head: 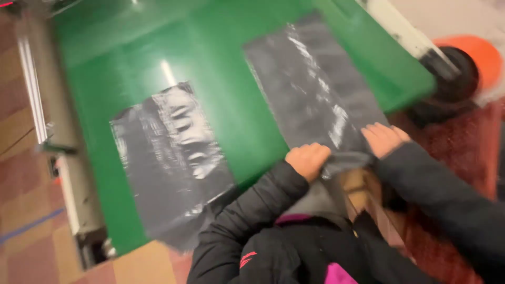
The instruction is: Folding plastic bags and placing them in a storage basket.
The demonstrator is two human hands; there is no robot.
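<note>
A green wheeled bin [226, 110] lies on its side with its flat lid face toward me. Two black plastic bags rest flat on it. My left hand [307, 159] is closed on the near edge of the right-hand bag [315, 89]. My right hand [384, 138] presses on the same bag's near corner, fingers bent over the plastic. The other black bag [168, 158] lies spread out to the left, hanging over the bin's near edge, untouched. Both my arms wear dark jacket sleeves.
The bin's black wheel [452, 79] with an orange hub sits at the upper right. A metal rail or door frame [47, 121] runs down the left side. Reddish-brown tiled floor [26, 221] lies below, with dark red carpet [463, 142] on the right.
</note>
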